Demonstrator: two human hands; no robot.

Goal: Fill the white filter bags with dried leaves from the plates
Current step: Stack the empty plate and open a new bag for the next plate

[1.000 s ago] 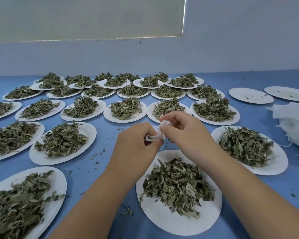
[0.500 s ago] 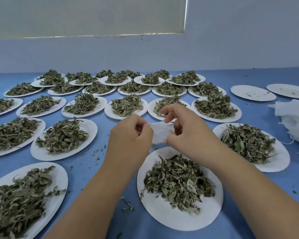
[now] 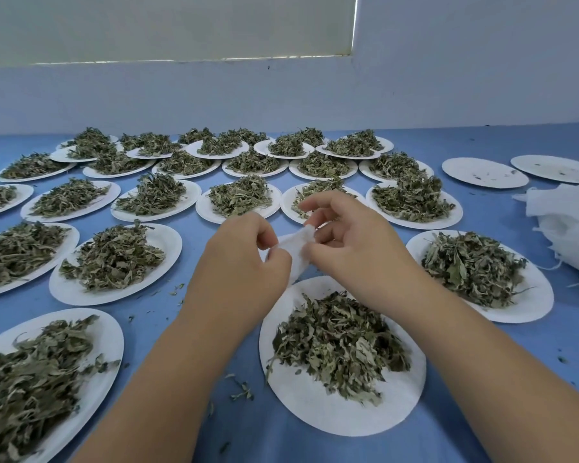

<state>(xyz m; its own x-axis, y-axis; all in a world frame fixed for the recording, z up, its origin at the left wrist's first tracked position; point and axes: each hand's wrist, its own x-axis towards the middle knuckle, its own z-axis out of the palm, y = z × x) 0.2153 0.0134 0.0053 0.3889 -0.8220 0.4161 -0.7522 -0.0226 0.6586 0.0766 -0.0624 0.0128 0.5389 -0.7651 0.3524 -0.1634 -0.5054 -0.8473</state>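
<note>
Pinching a small white fabric filter bag (image 3: 297, 257) between both hands, we hold it over the far rim of the nearest white paper plate (image 3: 318, 409) of dried green leaves (image 3: 341, 342).
Head view: our left hand (image 3: 244, 262) and right hand (image 3: 355, 243) each grip an edge with curled thumb and forefinger, neither nearer. The bag's long axis slants, upper end toward the right fingers, lower end toward the plate. Which way its mouth points we cannot tell.
</note>
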